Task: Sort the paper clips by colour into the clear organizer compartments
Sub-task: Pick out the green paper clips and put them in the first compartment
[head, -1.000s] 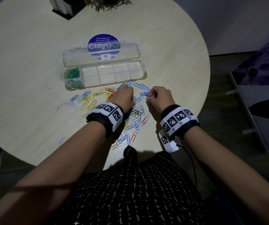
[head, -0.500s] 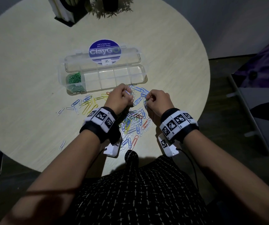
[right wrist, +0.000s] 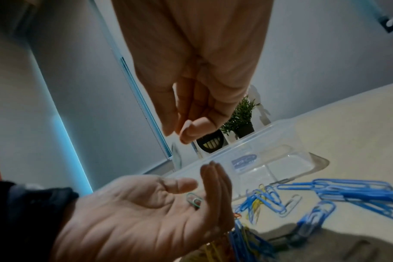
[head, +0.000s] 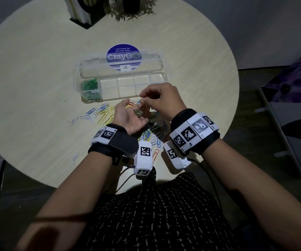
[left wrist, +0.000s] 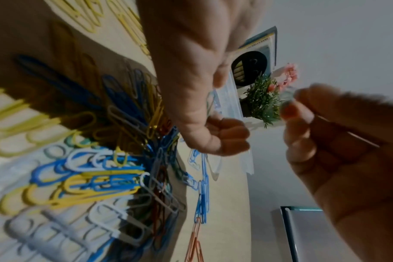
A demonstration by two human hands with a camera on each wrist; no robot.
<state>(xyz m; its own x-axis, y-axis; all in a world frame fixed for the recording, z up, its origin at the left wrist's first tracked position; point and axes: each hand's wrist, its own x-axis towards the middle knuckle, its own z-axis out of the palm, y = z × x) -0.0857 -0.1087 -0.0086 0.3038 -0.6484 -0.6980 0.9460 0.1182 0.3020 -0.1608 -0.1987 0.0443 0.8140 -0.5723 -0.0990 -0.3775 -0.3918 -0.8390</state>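
The clear organizer (head: 146,78) lies open on the round table, and small green clips (head: 90,89) fill its leftmost compartment. The other compartments look bare. My left hand (head: 134,107) is turned palm up over the loose pile, with a few small green clips (right wrist: 193,202) lying in its palm. Just above it my right hand (head: 143,97) hovers, thumb and forefinger pinched on what looks like a small clip. Mixed blue, yellow, white and orange clips (head: 106,113) are spread in front of the organizer and under both hands.
The organizer's lid (head: 95,67) lies flat behind it, over a blue round sticker (head: 123,56). A black holder (head: 84,11) and a small potted plant (head: 129,8) stand at the table's far edge. A stray white clip (head: 75,157) lies near the front edge.
Both hands have lifted off the clip pile. My left hand has turned palm up and my right hand has come over it with its fingertips pinched.
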